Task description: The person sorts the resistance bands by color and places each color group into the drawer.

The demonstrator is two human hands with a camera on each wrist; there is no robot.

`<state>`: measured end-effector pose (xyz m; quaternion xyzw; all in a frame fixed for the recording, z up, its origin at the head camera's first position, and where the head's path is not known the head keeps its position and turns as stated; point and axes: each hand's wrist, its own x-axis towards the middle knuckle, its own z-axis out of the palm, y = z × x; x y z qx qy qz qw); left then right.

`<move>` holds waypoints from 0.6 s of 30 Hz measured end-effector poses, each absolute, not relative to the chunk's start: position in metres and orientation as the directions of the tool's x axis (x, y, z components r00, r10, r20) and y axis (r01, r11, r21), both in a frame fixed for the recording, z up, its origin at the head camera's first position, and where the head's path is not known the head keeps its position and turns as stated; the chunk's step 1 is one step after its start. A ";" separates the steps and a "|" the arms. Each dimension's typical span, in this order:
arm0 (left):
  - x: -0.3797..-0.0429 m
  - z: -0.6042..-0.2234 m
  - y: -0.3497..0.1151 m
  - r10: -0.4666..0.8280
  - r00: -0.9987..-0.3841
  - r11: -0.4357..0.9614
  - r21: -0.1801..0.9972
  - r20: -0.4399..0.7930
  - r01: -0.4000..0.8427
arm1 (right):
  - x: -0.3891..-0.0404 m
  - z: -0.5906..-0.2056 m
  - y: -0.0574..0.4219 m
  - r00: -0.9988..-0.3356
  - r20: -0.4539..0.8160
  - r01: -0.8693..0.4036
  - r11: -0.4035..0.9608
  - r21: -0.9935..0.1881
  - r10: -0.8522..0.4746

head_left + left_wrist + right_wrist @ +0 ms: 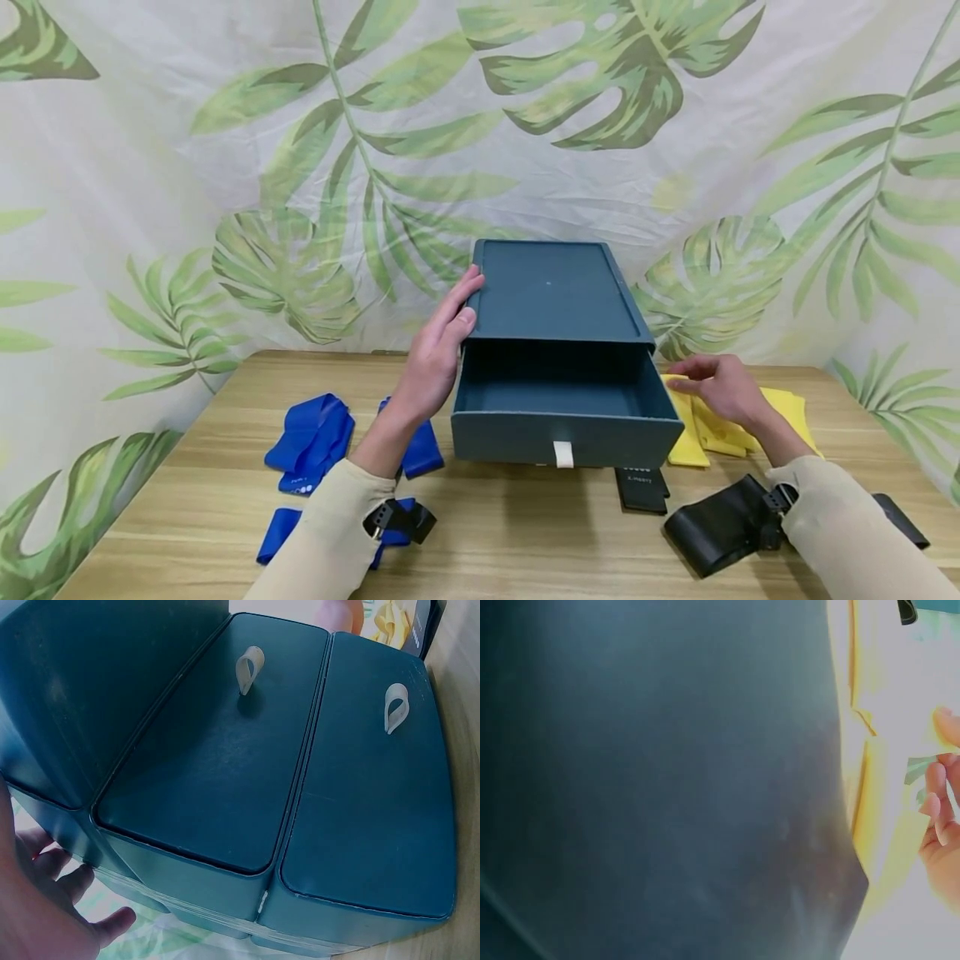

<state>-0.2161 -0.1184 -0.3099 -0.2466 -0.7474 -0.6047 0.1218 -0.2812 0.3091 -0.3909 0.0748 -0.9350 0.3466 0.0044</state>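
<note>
A dark blue drawer unit [551,292] stands on the table, its top drawer [510,439] pulled out with a bare inside. My left hand [433,360] rests against the unit's left side, fingers straight along the upper edge. The two lower drawers [217,750], each with a pale pull loop, are closed in the left wrist view. Right of the unit, my right hand [723,387] pinches a yellow resistance band [684,429] between thumb and fingers. More yellow bands [789,408] lie beneath and beside that hand. The right wrist view is mostly filled by a blurred dark surface.
Blue bands [315,433] lie in several pieces on the table's left side. A black band [716,525] lies near my right wrist, and a flat black band with white print [641,492] sits by the drawer. A leaf-patterned cloth [420,167] hangs behind the table.
</note>
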 end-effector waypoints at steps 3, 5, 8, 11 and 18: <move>-0.215 -0.309 -0.119 0.220 -0.849 0.151 0.843 0.481 0.517 | -0.280 -0.388 0.307 -0.988 0.064 -0.146 0.751 -0.644 -0.138; -0.215 -0.308 -0.120 0.218 -0.848 0.150 0.842 0.483 0.518 | -0.280 -0.386 0.307 -0.988 0.068 -0.151 0.751 -0.642 -0.141; -0.215 -0.308 -0.119 0.217 -0.846 0.147 0.841 0.486 0.521 | -0.276 -0.383 0.309 -0.988 0.070 -0.150 0.752 -0.641 -0.137; -0.216 -0.309 -0.117 0.226 -0.846 0.147 0.841 0.483 0.520 | -0.271 -0.379 0.314 -0.989 0.079 -0.149 0.757 -0.636 -0.129; -0.215 -0.310 -0.119 0.209 -0.858 0.154 0.851 0.469 0.502 | -0.266 -0.373 0.317 -0.986 0.105 -0.167 0.762 -0.626 -0.129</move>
